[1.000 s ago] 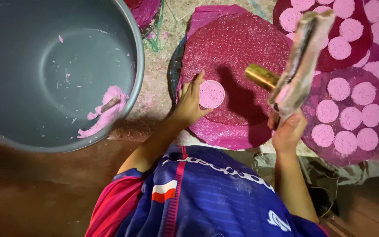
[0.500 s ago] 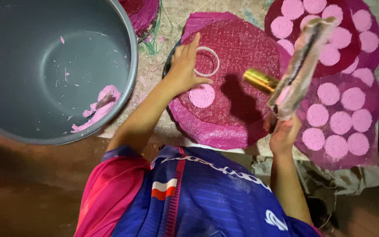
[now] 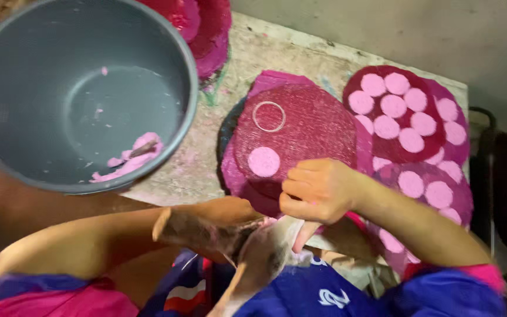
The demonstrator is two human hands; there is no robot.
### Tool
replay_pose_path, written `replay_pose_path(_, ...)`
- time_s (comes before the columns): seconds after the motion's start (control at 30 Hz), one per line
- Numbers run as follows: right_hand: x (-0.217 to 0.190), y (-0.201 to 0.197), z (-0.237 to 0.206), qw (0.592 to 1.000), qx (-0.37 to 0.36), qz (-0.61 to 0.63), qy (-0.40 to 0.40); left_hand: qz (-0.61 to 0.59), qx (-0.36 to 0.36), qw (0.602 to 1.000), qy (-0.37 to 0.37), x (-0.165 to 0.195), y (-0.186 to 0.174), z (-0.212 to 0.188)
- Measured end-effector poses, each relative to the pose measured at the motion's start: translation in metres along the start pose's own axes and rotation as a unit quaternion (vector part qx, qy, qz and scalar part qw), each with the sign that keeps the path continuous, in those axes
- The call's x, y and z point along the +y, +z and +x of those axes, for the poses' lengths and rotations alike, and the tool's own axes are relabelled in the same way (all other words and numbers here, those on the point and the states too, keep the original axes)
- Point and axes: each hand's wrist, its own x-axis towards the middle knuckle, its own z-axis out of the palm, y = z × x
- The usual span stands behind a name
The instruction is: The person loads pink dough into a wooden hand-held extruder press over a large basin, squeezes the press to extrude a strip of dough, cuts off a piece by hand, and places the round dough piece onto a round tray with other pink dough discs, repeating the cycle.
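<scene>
Item: piping bag (image 3: 265, 258), pale cloth smeared with pink, lying low in the frame across our lap. Our left hand (image 3: 206, 226) is wrapped round its upper part, fingers curled shut on the cloth. Our right hand (image 3: 318, 191) sits just above it, fingers folded in and pinching the bag's top edge, thumb pointing down toward the cloth.

Item: round magenta mat (image 3: 300, 132), textured, lying on a stack of like mats on the worktop, directly beyond our right hand. On it we count one pink disc of paste (image 3: 264, 162), flat and round, toward the near left part, and one thin ring mould (image 3: 269, 116), empty, farther back on the same mat, apart from the disc.

Item: filled mats (image 3: 382, 82), to the right, overlapping one another and carrying many pink discs in close rows; the nearest of them passes partly under our right forearm.

Item: large grey basin (image 3: 183, 70), to the left, standing on the worktop near the central mat. We note a remnant of pink paste (image 3: 130, 161) at the bottom near side, with small pink specks on the inner wall.

Item: further magenta mats (image 3: 206, 29), stacked at the top behind the basin's rim.

Item: worktop (image 3: 265, 53), rough and pale, dusted pink round the mats.

Item: our clothing, blue with pink sleeves, along the bottom edge
</scene>
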Motion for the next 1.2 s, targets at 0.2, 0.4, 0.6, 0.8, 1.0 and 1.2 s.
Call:
replay_pose_path(0.2, 0.012, 0.054, 0.027, 0.921, -0.094, 0.364, 0.098, 0.117, -0.048, 0.967, -0.220, 0.053, -0.027, -0.084)
replay_pose_path(0.4, 0.035, 0.063, 0.095, 0.879, -0.080, 0.464, 0.080, 0.178, 0.176, 0.944, -0.213, 0.001, -0.035, -0.205)
replay_pose_path(0.6, 0.111, 0.031, 0.168, 0.992, -0.005, -0.126, 0.024, -0.384, 0.308, 0.819, -0.295, -0.086, -0.072, -0.348)
replay_pose_path(0.8, 0.170, 0.074, 0.223, 0.906, 0.120, -0.406, 0.008, -0.601, 0.396, 0.670, -0.185, -0.125, -0.018, -0.346)
replay_pose_path(1.0, 0.155, 0.194, 0.291, 0.871, -0.360, -0.018, 0.332, -0.177, 0.643, 0.691, -0.279, -0.142, -0.050, -0.369)
replay_pose_path(1.2, 0.200, 0.215, 0.281, 0.826, -0.434, -0.006, 0.359, -0.011, 0.685, 0.666, -0.296, -0.147, -0.075, -0.342)
